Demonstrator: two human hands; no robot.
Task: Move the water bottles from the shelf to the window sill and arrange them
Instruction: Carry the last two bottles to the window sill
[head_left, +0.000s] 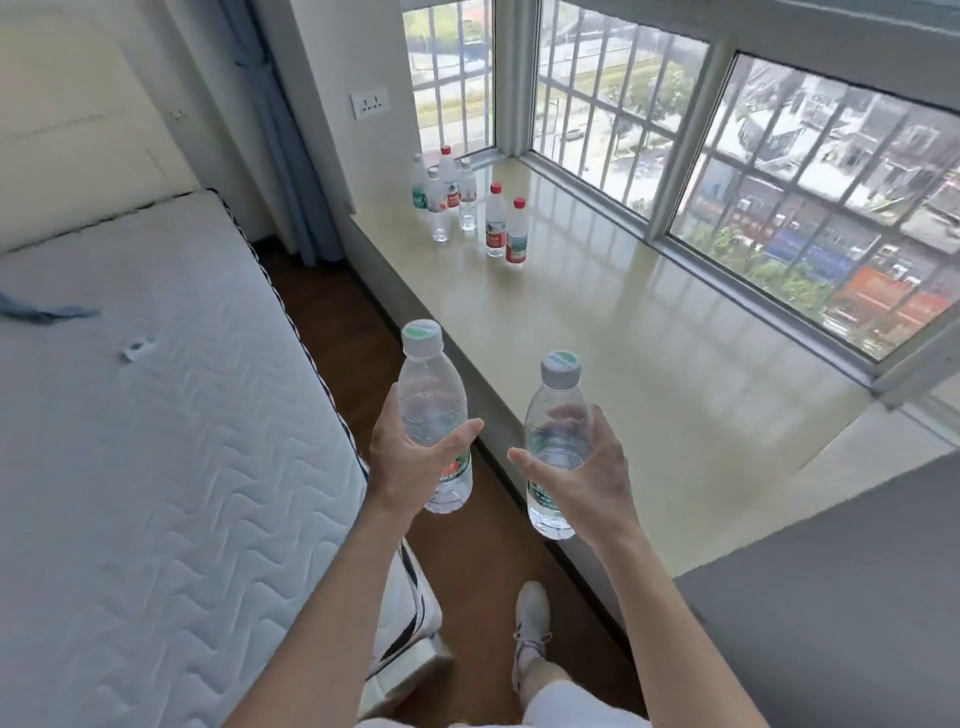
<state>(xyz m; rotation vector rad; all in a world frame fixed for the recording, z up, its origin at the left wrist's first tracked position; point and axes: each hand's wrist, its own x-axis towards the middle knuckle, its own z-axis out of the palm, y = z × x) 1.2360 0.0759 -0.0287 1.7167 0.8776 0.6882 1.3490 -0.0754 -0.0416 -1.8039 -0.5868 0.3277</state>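
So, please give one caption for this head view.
Left hand and right hand each carry a water bottle toward six bottles on the window sill.

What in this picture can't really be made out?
- The shelf: outside the head view.
- Label print on the far bottles on the window sill: too small.
- Exact count of that cluster: bottles overlap.
- Label of the bottle in the left hand: partly covered by the thumb.
- The right hand covers part of its bottle.

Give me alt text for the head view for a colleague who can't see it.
Each hand holds a clear plastic water bottle upright: left hand, right hand, above the brown floor beside a beige window sill. Six more bottles cluster at the sill's far end; a white quilted mattress lies left.
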